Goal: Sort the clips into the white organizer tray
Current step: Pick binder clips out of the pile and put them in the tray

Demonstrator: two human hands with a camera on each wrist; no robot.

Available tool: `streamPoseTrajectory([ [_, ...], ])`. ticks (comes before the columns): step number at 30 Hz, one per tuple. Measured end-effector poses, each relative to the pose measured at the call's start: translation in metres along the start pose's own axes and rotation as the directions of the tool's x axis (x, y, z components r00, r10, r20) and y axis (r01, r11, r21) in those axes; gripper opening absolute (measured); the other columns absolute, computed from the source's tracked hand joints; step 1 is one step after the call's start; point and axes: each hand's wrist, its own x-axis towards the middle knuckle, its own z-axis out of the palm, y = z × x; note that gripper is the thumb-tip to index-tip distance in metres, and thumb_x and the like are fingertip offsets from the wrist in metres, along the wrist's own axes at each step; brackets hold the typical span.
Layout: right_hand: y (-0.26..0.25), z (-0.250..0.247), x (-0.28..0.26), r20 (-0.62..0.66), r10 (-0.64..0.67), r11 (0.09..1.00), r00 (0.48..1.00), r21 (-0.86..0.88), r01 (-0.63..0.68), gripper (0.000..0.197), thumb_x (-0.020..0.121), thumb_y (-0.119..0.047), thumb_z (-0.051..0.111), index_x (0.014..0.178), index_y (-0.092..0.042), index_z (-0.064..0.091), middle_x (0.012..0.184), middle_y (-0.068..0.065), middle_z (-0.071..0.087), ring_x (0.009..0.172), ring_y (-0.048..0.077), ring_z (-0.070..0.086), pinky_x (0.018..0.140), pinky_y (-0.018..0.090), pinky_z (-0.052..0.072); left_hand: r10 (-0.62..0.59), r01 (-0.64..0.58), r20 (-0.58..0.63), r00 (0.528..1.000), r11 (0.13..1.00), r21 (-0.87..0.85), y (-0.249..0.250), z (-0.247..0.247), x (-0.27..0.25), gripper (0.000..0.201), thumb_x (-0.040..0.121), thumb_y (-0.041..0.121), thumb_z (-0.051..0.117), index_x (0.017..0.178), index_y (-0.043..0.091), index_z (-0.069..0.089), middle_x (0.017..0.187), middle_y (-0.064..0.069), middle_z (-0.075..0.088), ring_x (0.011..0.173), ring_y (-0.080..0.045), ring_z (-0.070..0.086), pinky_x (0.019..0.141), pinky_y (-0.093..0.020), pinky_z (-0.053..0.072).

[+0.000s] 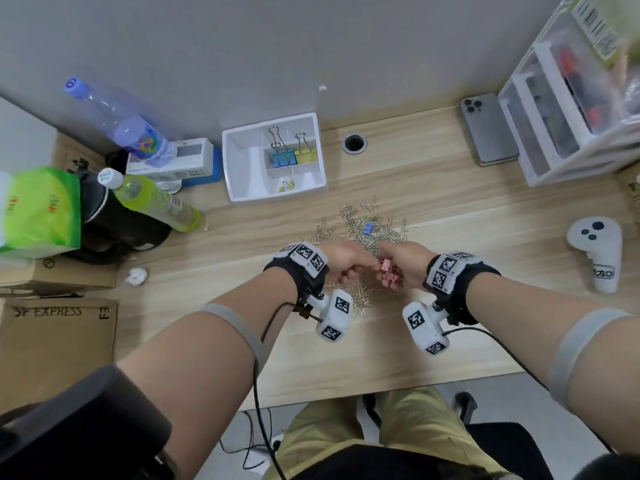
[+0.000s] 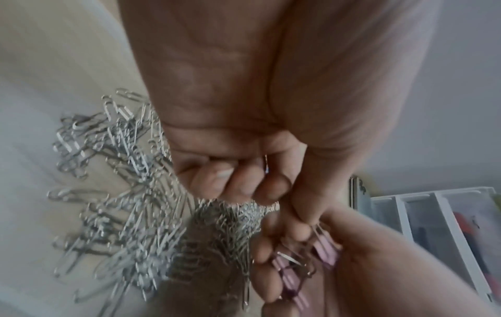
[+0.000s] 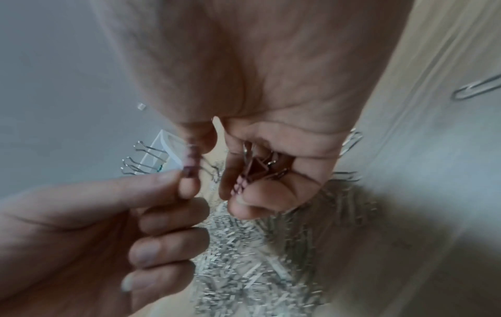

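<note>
My left hand [image 1: 348,260] and right hand [image 1: 404,268] meet just above a pile of silver paper clips [image 1: 360,225] on the wooden desk. In its curled fingers the right hand [image 3: 271,133] cups several small pink binder clips [image 3: 254,169]. The left hand [image 2: 271,186] pinches one pink binder clip [image 1: 385,264] between thumb and forefinger, right beside them. One small blue binder clip [image 1: 368,229] lies in the pile. The white organizer tray [image 1: 244,168] stands behind, holding large blue and yellow binder clips [image 1: 292,155] and small yellow ones [image 1: 286,185].
Two bottles [image 1: 152,199], a green packet and cardboard boxes crowd the left side. A phone [image 1: 486,129] and a clear drawer unit [image 1: 568,109] stand at the back right, and a white controller [image 1: 597,251] lies at the right. A cable hole [image 1: 354,143] sits beside the tray.
</note>
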Motion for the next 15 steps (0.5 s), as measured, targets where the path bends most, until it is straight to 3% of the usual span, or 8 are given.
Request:
streamPoseTrajectory([
  [2,-0.009,0.007,-0.002,0.021,-0.016,1.0,1.0,0.005,0.016,0.042,0.099,-0.038,0.044,0.079,-0.005,0.059,0.062,0.01,0.057,0.049,0.019,0.051,0.046,0.024,0.037,0.035,-0.035,-0.089,0.995,0.999,0.012,0.0,-0.009,-0.004,0.014,0.09,0.016,0.066,0.077,0.013,0.071,0.048,0.002,0.042,0.046,-0.012,0.036,0.047,-0.025,0.031],
  [4,-0.018,0.013,-0.002,0.039,-0.031,1.0,0.999,-0.003,0.031,0.029,0.098,-0.03,0.051,0.092,-0.003,0.06,0.064,0.011,0.058,0.05,0.018,0.052,0.044,0.023,0.039,0.066,-0.053,-0.134,0.989,0.994,0.098,-0.001,-0.021,-0.01,0.01,0.082,0.03,0.073,0.077,0.022,0.076,0.05,0.0,0.045,0.049,-0.017,0.039,0.053,-0.029,0.036],
  [6,-0.025,0.018,-0.001,0.065,-0.043,0.999,0.997,-0.005,0.044,0.016,0.095,-0.017,0.055,0.092,-0.001,0.059,0.065,0.011,0.057,0.051,0.017,0.052,0.041,0.023,0.04,0.094,-0.046,-0.194,0.977,0.97,0.238,-0.003,-0.031,-0.015,0.018,0.076,0.046,0.075,0.083,0.03,0.077,0.049,0.003,0.049,0.052,-0.018,0.043,0.059,-0.028,0.039],
  [8,-0.035,0.025,0.0,0.101,-0.05,0.999,0.994,0.015,0.049,0.01,0.094,-0.01,0.055,0.09,-0.001,0.056,0.065,0.011,0.056,0.052,0.016,0.053,0.041,0.022,0.041,0.123,-0.06,-0.285,0.951,0.973,0.222,-0.006,-0.044,-0.019,0.017,0.075,0.043,0.078,0.082,0.028,0.078,0.043,0.011,0.051,0.049,-0.013,0.042,0.055,-0.023,0.039],
  [11,-0.047,0.033,0.003,0.173,-0.052,0.996,0.984,0.08,0.038,0.011,0.096,-0.007,0.052,0.1,0.0,0.059,0.067,0.009,0.055,0.055,0.014,0.054,0.042,0.018,0.043,0.181,-0.125,-0.347,0.92,0.976,0.178,-0.009,-0.058,-0.026,0.013,0.076,0.033,0.08,0.081,0.021,0.078,0.042,0.016,0.053,0.05,-0.008,0.042,0.05,-0.02,0.039],
  [15,-0.07,0.045,0.013,0.214,-0.065,0.993,0.975,0.108,0.042,0.03,0.095,-0.005,0.052,0.124,0.003,0.055,0.073,0.011,0.058,0.058,0.014,0.058,0.043,0.018,0.046,0.181,-0.12,-0.37,0.911,0.976,0.181,-0.012,-0.077,-0.034,0.015,0.076,0.035,0.079,0.08,0.02,0.078,0.041,0.018,0.051,0.052,-0.004,0.042,0.049,-0.016,0.037],
])
